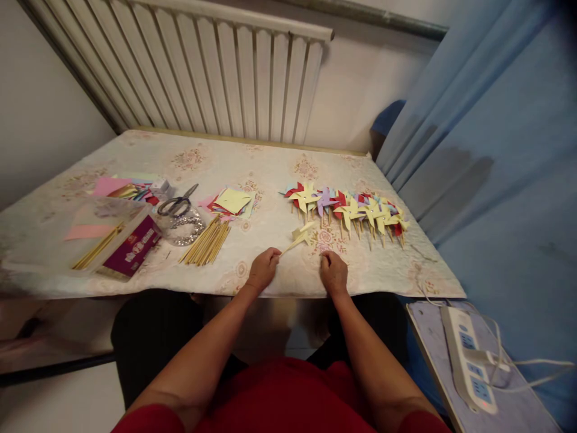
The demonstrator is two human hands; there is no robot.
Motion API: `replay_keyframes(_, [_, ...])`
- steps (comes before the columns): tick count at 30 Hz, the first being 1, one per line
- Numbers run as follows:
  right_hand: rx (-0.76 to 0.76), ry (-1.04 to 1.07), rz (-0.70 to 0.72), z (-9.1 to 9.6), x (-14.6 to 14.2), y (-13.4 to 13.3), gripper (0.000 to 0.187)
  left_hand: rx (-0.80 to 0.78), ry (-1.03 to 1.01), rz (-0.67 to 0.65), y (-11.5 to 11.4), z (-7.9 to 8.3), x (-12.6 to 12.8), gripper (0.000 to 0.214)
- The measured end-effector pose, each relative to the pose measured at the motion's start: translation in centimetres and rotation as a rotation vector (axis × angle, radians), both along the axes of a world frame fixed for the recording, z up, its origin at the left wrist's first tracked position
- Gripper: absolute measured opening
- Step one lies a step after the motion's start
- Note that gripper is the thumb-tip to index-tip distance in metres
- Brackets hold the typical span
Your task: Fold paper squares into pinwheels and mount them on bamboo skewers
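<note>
My left hand (pixel 264 269) is closed in a pinch on the stick end of a pale yellow paper pinwheel (pixel 301 234), which lies slanted over the tablecloth. Just right of it, my right hand (pixel 333 272) rests on the table near the front edge with its fingers curled; nothing shows in them. Beyond both hands lies a row of several finished pinwheels (pixel 349 207) in yellow, red and purple. A bundle of wooden sticks (pixel 207 243) lies to the left, behind it a pile of cut paper squares (pixel 233 201).
Scissors (pixel 178 203), a sparkly ring (pixel 184 228), a maroon box (pixel 133 245) with sticks and coloured paper sheets (pixel 110 186) sit at the left. A radiator (pixel 216 72) stands behind the table, a blue curtain (pixel 496 150) at right. A power strip (pixel 469 361) lies lower right.
</note>
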State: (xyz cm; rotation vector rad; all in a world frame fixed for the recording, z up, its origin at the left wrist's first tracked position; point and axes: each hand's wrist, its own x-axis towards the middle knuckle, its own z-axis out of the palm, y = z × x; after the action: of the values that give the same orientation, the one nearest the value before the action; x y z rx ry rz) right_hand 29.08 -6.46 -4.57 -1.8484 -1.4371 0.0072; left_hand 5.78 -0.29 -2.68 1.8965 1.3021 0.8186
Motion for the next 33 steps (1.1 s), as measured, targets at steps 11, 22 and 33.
replay_keyframes(11, [0.002, 0.007, -0.012, 0.17, -0.1, -0.02, 0.024, -0.019, -0.015, 0.019, 0.0, 0.07, -0.02, 0.022])
replay_keyframes(22, [0.001, 0.001, -0.009, 0.15, -0.07, -0.04, 0.024, -0.04, -0.03, 0.034, -0.01, 0.16, -0.03, 0.023])
replay_keyframes(33, [0.003, 0.001, -0.005, 0.29, -0.11, -0.06, 0.024, -0.056, -0.049, 0.043, -0.1, 0.38, -0.03, 0.023])
